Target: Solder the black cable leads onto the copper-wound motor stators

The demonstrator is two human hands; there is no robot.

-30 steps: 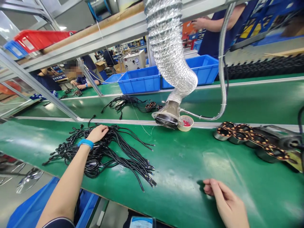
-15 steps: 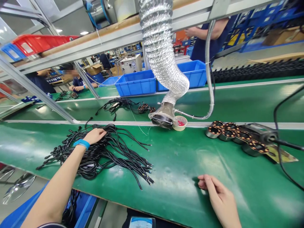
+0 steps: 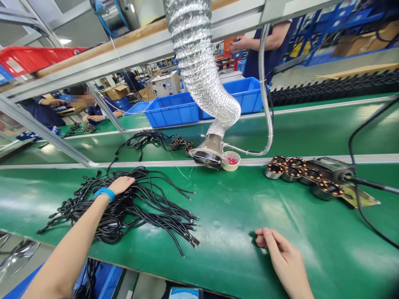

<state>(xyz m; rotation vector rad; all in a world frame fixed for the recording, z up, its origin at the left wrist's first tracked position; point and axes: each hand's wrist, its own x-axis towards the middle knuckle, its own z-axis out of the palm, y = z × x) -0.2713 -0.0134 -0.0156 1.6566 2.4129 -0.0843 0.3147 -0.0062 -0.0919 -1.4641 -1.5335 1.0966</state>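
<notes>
A large pile of black cables (image 3: 156, 211) lies spread on the left of the green work surface (image 3: 224, 207), their bare ends pointing right. My left hand (image 3: 122, 185), with a blue band at the wrist, rests on top of the pile with its fingers curled; whether it grips a cable is hidden. At the lower right my right hand (image 3: 277, 249) lies on the green surface, fingers curled together, with nothing visible in it. Several copper-wound ring parts (image 3: 293, 172) stand farther back on the right.
A silver duct (image 3: 202, 70) hangs down to a fan nozzle (image 3: 208, 153) beside a tape roll (image 3: 231, 162). Blue bins (image 3: 173, 112) stand behind. A black cord (image 3: 358, 191) crosses the right side. More cables (image 3: 146, 139) lie farther back. People are at work in the background.
The camera view has shifted slightly, so the scene sits a little farther left. Both hands keep nearly the same places on the bench.
</notes>
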